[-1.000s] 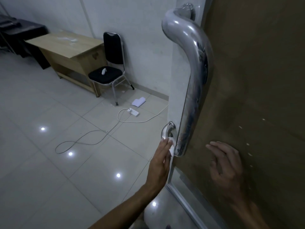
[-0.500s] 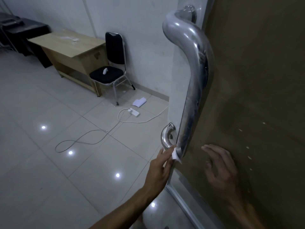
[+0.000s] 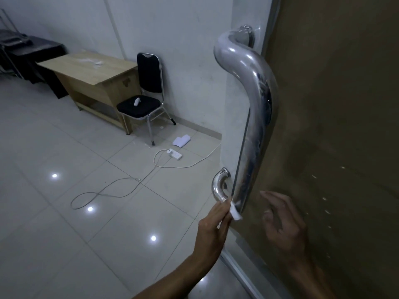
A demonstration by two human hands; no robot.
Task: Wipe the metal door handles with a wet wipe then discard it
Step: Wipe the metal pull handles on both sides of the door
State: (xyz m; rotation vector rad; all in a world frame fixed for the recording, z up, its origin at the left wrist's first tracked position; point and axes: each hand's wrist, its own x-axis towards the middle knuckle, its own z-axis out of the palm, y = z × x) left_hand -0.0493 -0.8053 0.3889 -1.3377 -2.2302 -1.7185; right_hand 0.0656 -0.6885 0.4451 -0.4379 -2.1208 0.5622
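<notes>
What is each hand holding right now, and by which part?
The left hand holds a white wet wipe with its fingers at the wipe's lower edge, against the bottom of the metal door handle. The right hand, seen through the glass, holds nothing.

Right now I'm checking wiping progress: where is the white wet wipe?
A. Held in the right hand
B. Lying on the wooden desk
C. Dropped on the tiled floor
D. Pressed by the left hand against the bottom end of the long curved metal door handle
D: the left hand holds the white wet wipe against the bottom end of the long curved metal door handle.
</notes>
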